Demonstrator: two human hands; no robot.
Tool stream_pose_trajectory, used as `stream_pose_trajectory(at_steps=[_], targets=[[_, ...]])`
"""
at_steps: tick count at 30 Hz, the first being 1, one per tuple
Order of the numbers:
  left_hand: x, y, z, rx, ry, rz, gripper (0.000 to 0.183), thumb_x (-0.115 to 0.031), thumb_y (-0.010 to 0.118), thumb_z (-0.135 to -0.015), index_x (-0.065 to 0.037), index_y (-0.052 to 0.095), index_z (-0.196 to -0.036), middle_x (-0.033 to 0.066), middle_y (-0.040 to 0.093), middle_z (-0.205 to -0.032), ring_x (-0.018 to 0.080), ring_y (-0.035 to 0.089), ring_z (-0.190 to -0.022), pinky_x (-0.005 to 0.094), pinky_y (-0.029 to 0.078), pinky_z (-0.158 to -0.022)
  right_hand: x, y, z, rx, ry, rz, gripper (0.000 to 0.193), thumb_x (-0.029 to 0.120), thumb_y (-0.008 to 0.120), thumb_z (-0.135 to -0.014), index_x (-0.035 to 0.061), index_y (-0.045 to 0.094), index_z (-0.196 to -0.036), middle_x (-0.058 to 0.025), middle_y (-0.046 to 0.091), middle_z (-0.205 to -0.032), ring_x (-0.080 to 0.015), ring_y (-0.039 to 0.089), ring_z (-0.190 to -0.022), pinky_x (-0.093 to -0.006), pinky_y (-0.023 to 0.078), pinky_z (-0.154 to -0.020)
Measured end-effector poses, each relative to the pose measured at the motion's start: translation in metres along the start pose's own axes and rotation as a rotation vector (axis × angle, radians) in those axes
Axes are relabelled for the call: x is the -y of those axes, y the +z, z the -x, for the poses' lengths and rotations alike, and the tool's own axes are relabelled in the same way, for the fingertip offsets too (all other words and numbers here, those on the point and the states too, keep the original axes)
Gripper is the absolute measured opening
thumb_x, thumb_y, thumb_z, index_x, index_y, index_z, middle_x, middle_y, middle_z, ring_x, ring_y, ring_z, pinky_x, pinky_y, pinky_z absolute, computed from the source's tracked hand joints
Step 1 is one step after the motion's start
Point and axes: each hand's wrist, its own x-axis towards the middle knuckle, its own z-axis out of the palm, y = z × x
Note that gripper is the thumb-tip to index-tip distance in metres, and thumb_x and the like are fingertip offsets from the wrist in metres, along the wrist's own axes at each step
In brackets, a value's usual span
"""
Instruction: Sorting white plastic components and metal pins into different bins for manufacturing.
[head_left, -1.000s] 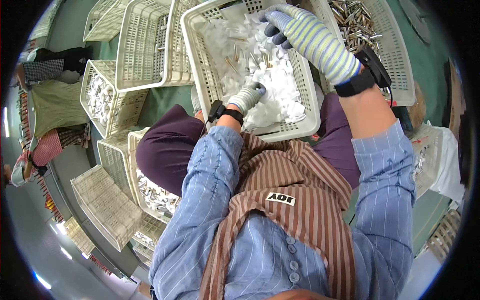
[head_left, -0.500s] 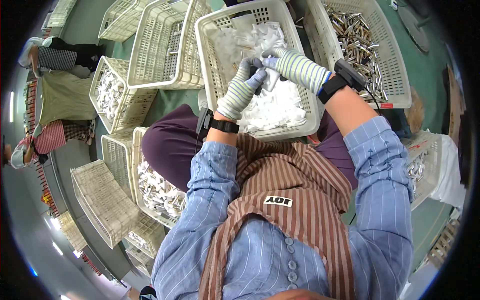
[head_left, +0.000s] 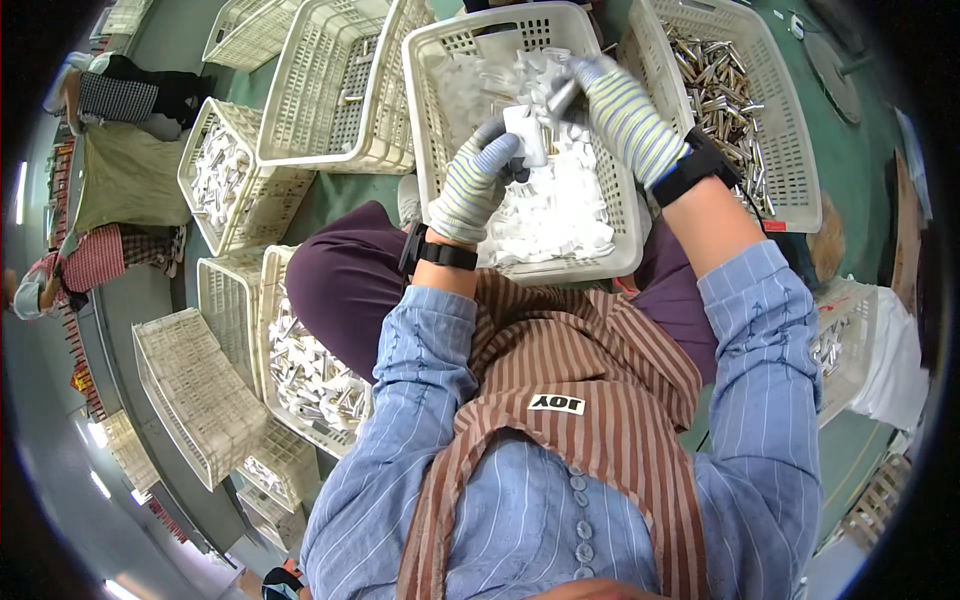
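My left hand [head_left: 472, 182], in a striped glove with dark fingertips, is closed on a white plastic piece [head_left: 526, 136] over a pale plastic basket [head_left: 560, 270]. A heap of similar white plastic pieces [head_left: 555, 220] fills much of that basket. Farther right, my right hand [head_left: 632, 115] wears a matching glove and hangs above the basket's right side. Its grey fingertips are smeared by motion, so whether they hold anything cannot be made out. Each wrist carries a black strapped device.
On the right stands a crate [head_left: 640, 62] of shiny metal tubes [head_left: 712, 80]. To the left are a tall pale crate [head_left: 300, 160] and a basket of white pieces [head_left: 222, 170]. Another basket of mixed pieces [head_left: 310, 375] stands by my left knee. Two people are at far left.
My hands have come apart. The right has drawn away to the right and slightly up, while the left stays nearly in place with the white piece, which now shows more fully.
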Motion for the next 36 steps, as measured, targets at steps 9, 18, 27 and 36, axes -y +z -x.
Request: stream_pose_trajectory(at_steps=[9, 18, 27, 36], targets=[[-0.001, 0.013, -0.008, -0.176, 0.073, -0.128, 0.032, -0.019, 0.057, -0.089, -0.004, 0.056, -0.118, 0.0035, 0.063, -0.095, 0.0118, 0.059, -0.073, 0.0258, 0.047, -0.059, -0.016, 0.011, 0.014, 0.289, 0.048, 0.847, 0.055, 0.048, 0.064, -0.087, 0.0012, 0.063, -0.115, -0.0138, 0.069, -0.098, -0.0215, 0.065, -0.087, -0.0328, 0.05, -0.08], [0.016, 0.017, -0.011, -0.243, -0.007, 0.255, 0.03, -0.027, 0.059, -0.087, -0.012, 0.057, -0.113, -0.0028, 0.06, -0.083, 0.0098, 0.059, -0.071, 0.0222, 0.046, -0.056, -0.019, 0.017, 0.012, 0.17, -0.197, 0.984, 0.045, 0.044, 0.06, -0.086, 0.0, 0.068, -0.093, -0.0142, 0.069, -0.079, -0.0232, 0.066, -0.073, -0.035, 0.051, -0.073], [-0.002, 0.02, -0.007, -0.041, -0.05, 0.37, 0.02, -0.031, 0.057, -0.086, -0.013, 0.055, -0.093, -0.0032, 0.051, -0.072, 0.0081, 0.045, -0.056, 0.0226, 0.037, -0.047, 0.002, 0.017, 0.015, 0.359, -0.258, 0.896, 0.045, 0.044, 0.062, -0.086, 0.0, 0.069, -0.091, -0.0113, 0.07, -0.08, -0.0179, 0.067, -0.075, -0.0324, 0.051, -0.073], [0.005, 0.034, -0.021, -0.309, 0.136, 0.629, 0.027, -0.033, 0.06, -0.093, -0.01, 0.059, -0.106, 0.0051, 0.063, -0.094, 0.0199, 0.061, -0.081, 0.0356, 0.053, -0.075, -0.012, 0.009, 0.019, 0.276, -0.311, 0.974, 0.042, 0.039, 0.064, -0.087, 0.0016, 0.064, -0.106, -0.0167, 0.068, -0.079, -0.029, 0.067, -0.073, -0.0414, 0.051, -0.067]])
